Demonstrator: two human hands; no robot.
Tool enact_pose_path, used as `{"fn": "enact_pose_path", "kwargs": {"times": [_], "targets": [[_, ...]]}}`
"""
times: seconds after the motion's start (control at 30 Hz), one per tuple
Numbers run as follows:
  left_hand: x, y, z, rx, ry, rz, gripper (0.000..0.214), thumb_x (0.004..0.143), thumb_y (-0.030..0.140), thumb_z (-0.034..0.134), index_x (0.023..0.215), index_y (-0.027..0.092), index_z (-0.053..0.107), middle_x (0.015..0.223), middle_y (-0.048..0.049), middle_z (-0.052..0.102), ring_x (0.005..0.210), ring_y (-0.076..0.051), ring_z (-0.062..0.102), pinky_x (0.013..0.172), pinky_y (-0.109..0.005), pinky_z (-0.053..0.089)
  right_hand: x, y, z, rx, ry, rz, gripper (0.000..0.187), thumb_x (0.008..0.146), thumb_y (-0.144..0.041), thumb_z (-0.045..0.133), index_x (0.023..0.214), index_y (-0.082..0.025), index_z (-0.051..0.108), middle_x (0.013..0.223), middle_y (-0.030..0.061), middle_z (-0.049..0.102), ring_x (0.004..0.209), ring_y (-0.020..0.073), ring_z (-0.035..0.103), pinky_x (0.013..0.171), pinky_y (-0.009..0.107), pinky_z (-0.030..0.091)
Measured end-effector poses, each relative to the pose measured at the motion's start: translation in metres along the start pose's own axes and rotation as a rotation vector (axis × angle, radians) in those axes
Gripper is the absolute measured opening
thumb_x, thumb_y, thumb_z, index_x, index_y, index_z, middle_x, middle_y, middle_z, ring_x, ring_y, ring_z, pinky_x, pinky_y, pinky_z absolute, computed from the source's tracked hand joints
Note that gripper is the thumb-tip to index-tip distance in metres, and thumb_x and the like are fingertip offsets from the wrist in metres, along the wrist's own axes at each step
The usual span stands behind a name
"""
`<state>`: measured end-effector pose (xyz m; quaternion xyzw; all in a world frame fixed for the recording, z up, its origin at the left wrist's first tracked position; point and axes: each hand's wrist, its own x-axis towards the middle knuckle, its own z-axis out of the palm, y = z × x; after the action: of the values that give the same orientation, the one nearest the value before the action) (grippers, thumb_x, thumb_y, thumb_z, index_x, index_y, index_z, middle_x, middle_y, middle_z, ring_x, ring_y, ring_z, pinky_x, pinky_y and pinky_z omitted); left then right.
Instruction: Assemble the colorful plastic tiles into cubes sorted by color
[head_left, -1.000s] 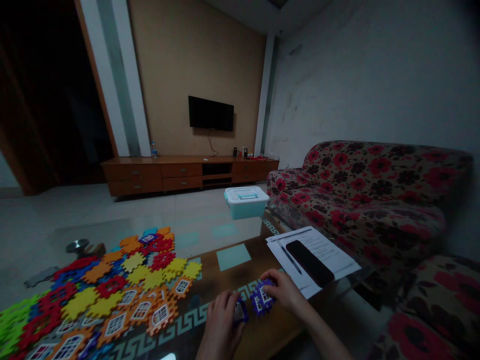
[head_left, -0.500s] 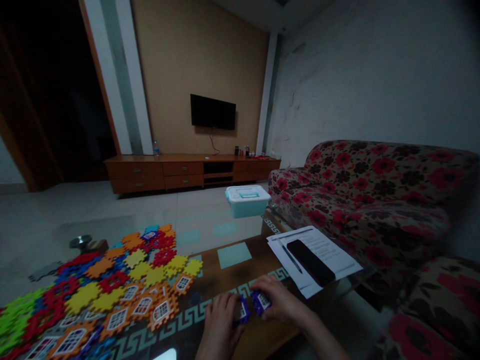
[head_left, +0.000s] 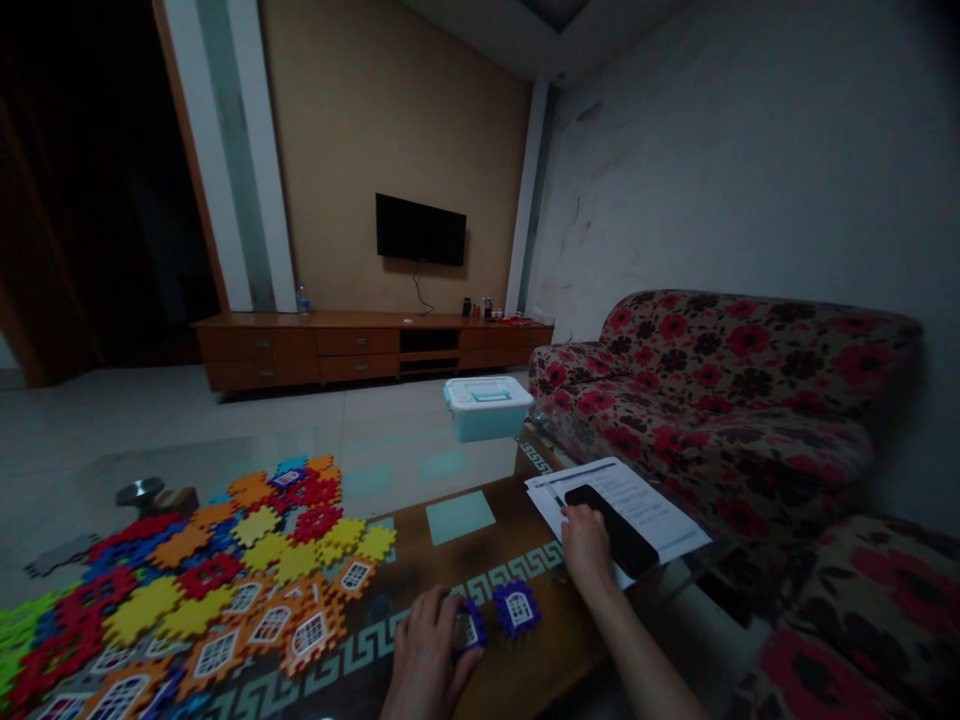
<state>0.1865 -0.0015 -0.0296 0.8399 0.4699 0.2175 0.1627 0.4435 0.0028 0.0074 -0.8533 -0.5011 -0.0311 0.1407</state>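
My left hand closes on a purple window tile at the near counter edge, while my open right hand at the black phone could shove it and the papers off rightward.

Between the purple foam piece in my left hand and my right hand, a second purple piece blocks the bare wooden tabletop. Foam tiles wall off my left; papers and a black phone crowd my right.
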Motion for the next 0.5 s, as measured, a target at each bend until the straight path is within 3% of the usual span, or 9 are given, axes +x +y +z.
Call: {"fn": "enact_pose_path", "kwargs": {"times": [0.1,0.23,0.37,0.43,0.5], "targets": [[-0.001,-0.011,0.011,0.005,0.092,0.044,0.034,0.078,0.030,0.060,0.111,0.025,0.063,0.122,-0.0114,0.063,0.115,-0.029,0.057,0.093,-0.045,0.047,0.011,0.009,0.000,-0.061,-0.015,0.100,0.032,0.086,-0.007,0.041,0.103,-0.008,0.068,0.104,0.0241,0.066,0.105,0.0363,0.058,0.079,0.041,0.046],[0.000,-0.024,0.021,0.063,0.179,0.104,0.037,0.078,0.030,0.061,0.114,0.024,0.063,0.122,-0.0121,0.063,0.115,-0.029,0.057,0.091,-0.043,0.049,0.014,0.002,0.001,-0.091,-0.080,0.109,0.032,0.083,-0.001,0.041,0.097,-0.007,0.069,0.096,0.0232,0.067,0.093,0.0322,0.065,0.071,0.036,0.046],[0.003,-0.027,0.010,0.268,0.333,0.152,0.056,0.078,0.005,0.047,0.130,0.024,0.051,0.137,-0.0121,0.054,0.125,-0.026,0.050,0.094,-0.040,0.047,-0.003,-0.026,-0.009,-0.051,-0.138,-0.084,0.029,0.079,-0.002,0.049,0.094,-0.015,0.070,0.102,0.0138,0.066,0.091,0.0228,0.065,0.073,0.028,0.044],[0.003,-0.023,-0.008,0.363,0.379,0.167,0.070,0.074,-0.004,0.041,0.136,0.027,0.044,0.144,-0.0099,0.048,0.132,-0.025,0.044,0.099,-0.042,0.042,-0.021,-0.044,-0.018,-0.009,-0.144,-0.254,0.028,0.079,-0.003,0.049,0.092,-0.019,0.070,0.105,0.0090,0.063,0.091,0.0191,0.064,0.075,0.025,0.043],[0.002,-0.016,-0.029,0.398,0.349,0.160,0.070,0.074,-0.003,0.042,0.136,0.030,0.044,0.145,-0.0075,0.047,0.132,-0.026,0.043,0.101,-0.044,0.039,-0.042,-0.061,-0.025,0.045,-0.142,-0.434,0.027,0.078,-0.004,0.050,0.088,-0.020,0.068,0.102,0.0059,0.062,0.088,0.0172,0.063,0.073,0.024,0.043]]}}
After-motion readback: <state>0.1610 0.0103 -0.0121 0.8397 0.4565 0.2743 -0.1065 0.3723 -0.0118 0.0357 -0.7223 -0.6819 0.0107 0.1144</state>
